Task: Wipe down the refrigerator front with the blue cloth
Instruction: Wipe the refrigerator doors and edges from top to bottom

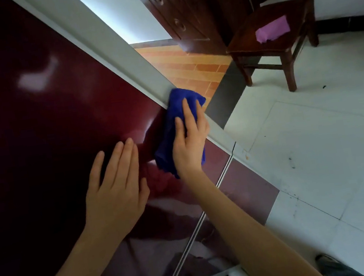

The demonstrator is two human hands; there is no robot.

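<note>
The glossy dark red refrigerator front (40,126) fills the left of the head view, with a pale grey side edge (115,43) running diagonally. A folded blue cloth (174,120) lies against the door near that edge. My right hand (191,141) presses flat on the cloth with straight fingers. My left hand (115,190) rests flat on the red door just left of the cloth, fingers straight and together. A thin seam (220,179) between two doors runs below my right wrist.
A dark wooden chair (279,35) stands at the upper right with a purple cloth (272,29) on its seat. A carved wooden door (181,15) is behind it. White floor tiles (320,152) spread to the right. A shoe (332,266) shows at the bottom right.
</note>
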